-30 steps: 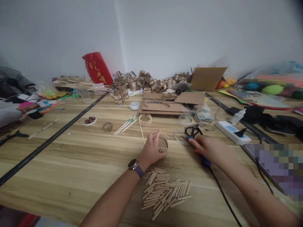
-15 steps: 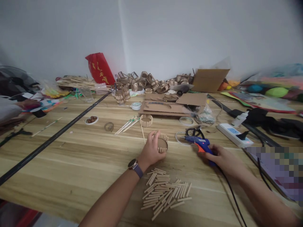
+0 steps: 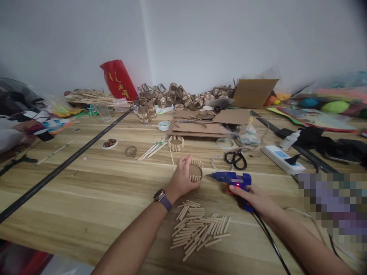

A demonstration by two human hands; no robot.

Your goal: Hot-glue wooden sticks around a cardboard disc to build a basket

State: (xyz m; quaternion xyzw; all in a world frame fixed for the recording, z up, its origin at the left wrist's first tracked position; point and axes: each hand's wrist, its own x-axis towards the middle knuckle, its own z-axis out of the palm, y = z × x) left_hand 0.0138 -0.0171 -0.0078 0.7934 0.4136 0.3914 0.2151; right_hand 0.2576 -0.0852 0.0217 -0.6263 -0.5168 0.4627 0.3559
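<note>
My left hand is closed around the left side of a small round cardboard piece ringed with short wooden sticks. A blue hot glue gun with a lit red light is gripped in my right hand. Its nozzle points left, close to the ring's right edge; I cannot tell that they touch. Nearer to me lies a loose heap of short wooden sticks. Behind my left hand stands a second stick-ringed round piece, with a thin stick beside it.
Black scissors and a clear ring of tape lie behind the glue gun. A white power strip sits at right, cardboard sheets at the back. The gun's black cord runs toward me. At far left another person's arm shows.
My right hand has brought the glue gun left and down, so its nozzle is now close to the ring. The scissors behind it are uncovered. My left hand keeps its hold.
</note>
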